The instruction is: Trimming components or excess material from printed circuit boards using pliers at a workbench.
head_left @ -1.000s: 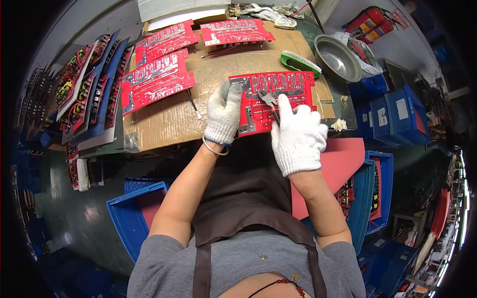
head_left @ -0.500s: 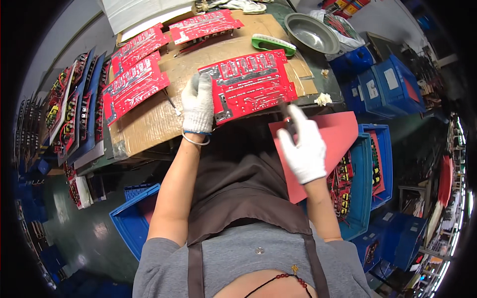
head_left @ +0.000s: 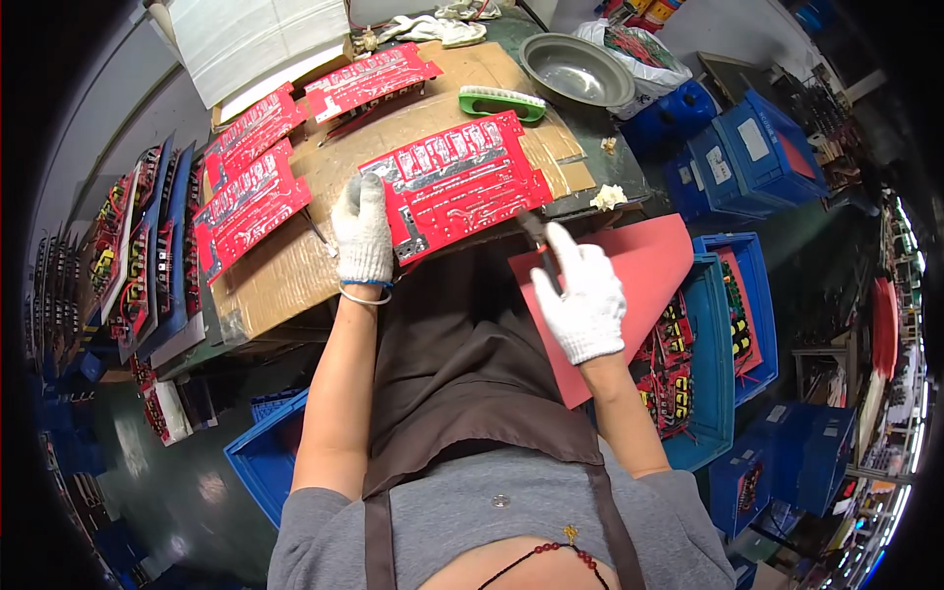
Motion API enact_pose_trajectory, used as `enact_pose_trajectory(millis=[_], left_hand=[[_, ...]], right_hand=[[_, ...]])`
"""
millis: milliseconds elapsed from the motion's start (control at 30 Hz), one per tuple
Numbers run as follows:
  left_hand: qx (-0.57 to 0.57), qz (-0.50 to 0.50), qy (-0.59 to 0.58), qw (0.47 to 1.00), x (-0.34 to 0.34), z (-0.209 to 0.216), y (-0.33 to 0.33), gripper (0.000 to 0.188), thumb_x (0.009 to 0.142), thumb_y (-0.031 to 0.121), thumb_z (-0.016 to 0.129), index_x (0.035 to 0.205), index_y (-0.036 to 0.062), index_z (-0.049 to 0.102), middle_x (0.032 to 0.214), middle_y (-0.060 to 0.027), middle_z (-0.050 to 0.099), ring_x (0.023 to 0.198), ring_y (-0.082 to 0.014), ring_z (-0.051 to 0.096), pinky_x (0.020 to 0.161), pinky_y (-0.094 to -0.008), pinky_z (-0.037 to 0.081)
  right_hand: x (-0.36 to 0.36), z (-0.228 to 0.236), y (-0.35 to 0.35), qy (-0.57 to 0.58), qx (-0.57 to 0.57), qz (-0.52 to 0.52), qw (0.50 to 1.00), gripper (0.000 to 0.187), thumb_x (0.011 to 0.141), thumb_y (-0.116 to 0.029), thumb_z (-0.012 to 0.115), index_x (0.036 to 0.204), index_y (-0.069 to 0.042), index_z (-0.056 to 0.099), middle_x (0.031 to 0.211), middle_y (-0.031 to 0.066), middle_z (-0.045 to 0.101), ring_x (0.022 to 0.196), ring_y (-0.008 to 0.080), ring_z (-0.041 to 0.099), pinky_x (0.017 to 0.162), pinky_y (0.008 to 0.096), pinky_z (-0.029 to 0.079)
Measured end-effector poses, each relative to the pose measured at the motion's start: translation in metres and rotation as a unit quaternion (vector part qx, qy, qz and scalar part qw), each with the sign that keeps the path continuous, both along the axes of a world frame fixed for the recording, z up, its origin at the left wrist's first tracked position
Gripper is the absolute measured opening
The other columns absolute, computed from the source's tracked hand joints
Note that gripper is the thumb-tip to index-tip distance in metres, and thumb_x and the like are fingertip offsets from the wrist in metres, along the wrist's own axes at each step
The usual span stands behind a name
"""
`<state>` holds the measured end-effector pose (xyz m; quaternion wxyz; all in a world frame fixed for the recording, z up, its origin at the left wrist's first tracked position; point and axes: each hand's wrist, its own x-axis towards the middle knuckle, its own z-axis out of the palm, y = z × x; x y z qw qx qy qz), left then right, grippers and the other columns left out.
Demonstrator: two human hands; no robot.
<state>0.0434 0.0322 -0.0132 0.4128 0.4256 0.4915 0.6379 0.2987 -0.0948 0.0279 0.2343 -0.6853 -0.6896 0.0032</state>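
A red circuit board (head_left: 462,187), with silvery solder tracks on its upper face, is held tilted over the near edge of the table. Gripping its left edge is my left hand (head_left: 363,234) in a white knit glove, thumb on top and the other fingers mostly hidden beneath. My right hand (head_left: 582,300), also gloved, is closed round a small hand tool (head_left: 532,228) with a dark head and a bit of red. The tool's head is blurred, so its exact kind is unclear; it is close to the board's lower right corner.
Several red circuit boards (head_left: 251,211) lie on the cardboard (head_left: 270,280) to the left. A green-handled brush (head_left: 501,104) and a metal bowl (head_left: 575,71) sit farther back. Below my right hand are a pink sheet (head_left: 644,261) and a blue bin (head_left: 716,393) of boards.
The scene has shifted slightly left in view. My left hand still holds the board, while the tool in my right hand stays near the board's lower right corner, its head now more visible.
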Motion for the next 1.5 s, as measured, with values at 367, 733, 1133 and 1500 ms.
enact_pose_trajectory(millis=[367, 733, 1133, 1500], left_hand=[[-0.025, 0.015, 0.039, 0.999, -0.006, 0.007, -0.006, 0.033, 0.107, 0.032, 0.059, 0.106, 0.0000, 0.067, 0.096, -0.0020, 0.067, 0.087, -0.0089, 0.057, 0.079, -0.0286, 0.050], [-0.041, 0.105, -0.043, 0.993, -0.046, 0.035, 0.022, 0.024, 0.104, 0.024, 0.064, 0.102, 0.0008, 0.069, 0.090, 0.0006, 0.065, 0.082, -0.0087, 0.056, 0.076, -0.0287, 0.051], [-0.082, 0.095, -0.041, 0.991, -0.088, -0.009, 0.053, 0.030, 0.103, 0.025, 0.063, 0.114, -0.0028, 0.067, 0.102, -0.0093, 0.071, 0.088, -0.0147, 0.068, 0.080, -0.0317, 0.057], [-0.105, -0.016, -0.078, 0.991, -0.066, 0.035, 0.020, 0.040, 0.104, 0.018, 0.060, 0.135, -0.0060, 0.056, 0.120, -0.0132, 0.068, 0.107, -0.0198, 0.069, 0.095, -0.0346, 0.057]], right_hand=[[0.041, -0.003, 0.021, -0.061, -0.053, -0.067, 0.994, 0.057, 0.087, -0.024, 0.075, 0.142, -0.018, 0.059, 0.094, 0.0110, 0.061, 0.087, 0.0310, 0.061, 0.078, 0.0445, 0.052], [0.126, 0.023, 0.003, 0.236, -0.019, -0.186, 0.954, 0.049, 0.098, -0.012, 0.060, 0.145, -0.002, 0.053, 0.129, 0.0208, 0.067, 0.118, 0.0281, 0.065, 0.102, 0.0366, 0.048], [0.122, 0.049, 0.072, 0.003, -0.014, 0.020, 1.000, 0.053, 0.091, -0.022, 0.073, 0.141, -0.012, 0.060, 0.118, 0.0108, 0.068, 0.111, 0.0317, 0.064, 0.096, 0.0416, 0.049], [0.085, 0.031, 0.166, -0.154, 0.090, 0.132, 0.975, 0.047, 0.083, -0.041, 0.077, 0.123, -0.019, 0.066, 0.114, 0.0020, 0.067, 0.113, 0.0240, 0.060, 0.096, 0.0428, 0.043]])
